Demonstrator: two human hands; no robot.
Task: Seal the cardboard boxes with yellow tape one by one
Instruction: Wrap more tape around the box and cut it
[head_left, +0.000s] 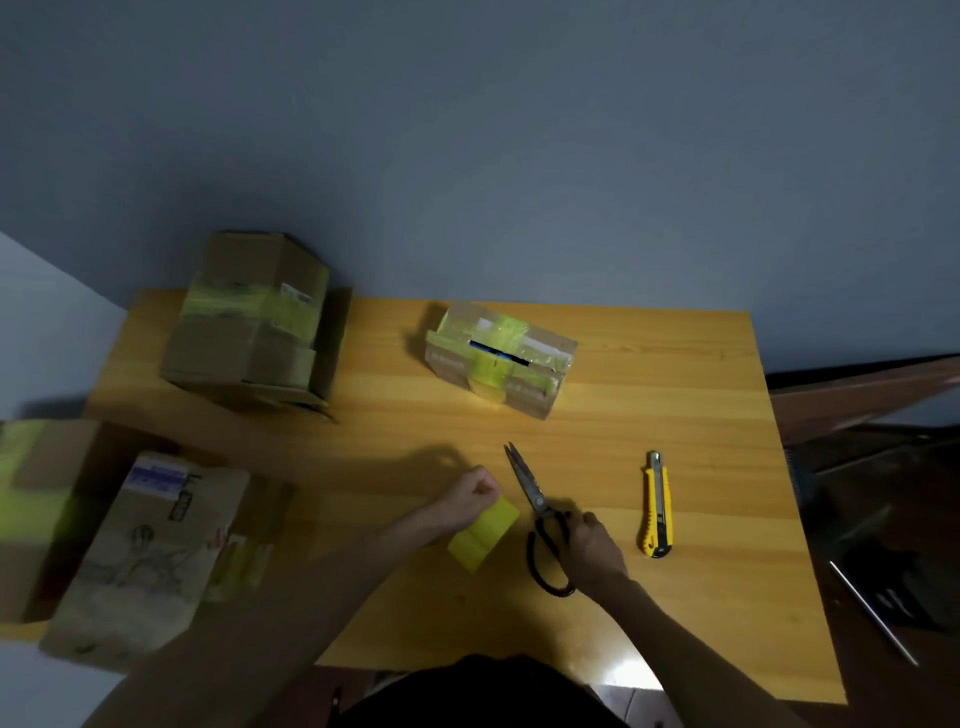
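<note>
Yellow-brown wooden surface (649, 374) against a grey-blue wall (519, 130), carrying all that follows

Large brown cardboard box (249, 322) at the far left corner of the surface, banded across the middle with wrinkled yellow tape, a loose flap sticking out at its base

Tall brown cardboard box with a line drawing (150, 556) at the near left, hanging partly past the surface edge; blue-and-white label near its top, pale yellow tape down its right side. Just behind and left of it, blurred cardboard box (41, 499) with a broad yellow band; detail too soft to read

Small cardboard box (498, 358) at centre, well apart from the others, crossed with yellow tape over top and front; dark slit along the top seam

Left hand (475, 493) near the middle of the surface, fingers curled, pinching the upper end of a short strip of yellow tape (483, 535); strip hanging down and toward the body, just left of the scissors

Right hand (597, 545) with fingers curled at the handle loops of the black-handled steel scissors (535, 506); scissors lying flat, blade tips slightly parted and pointing away toward the small box

Yellow utility knife (657, 506) flat on the surface, right of the scissors, apart from both hands, blade end pointing away
</note>
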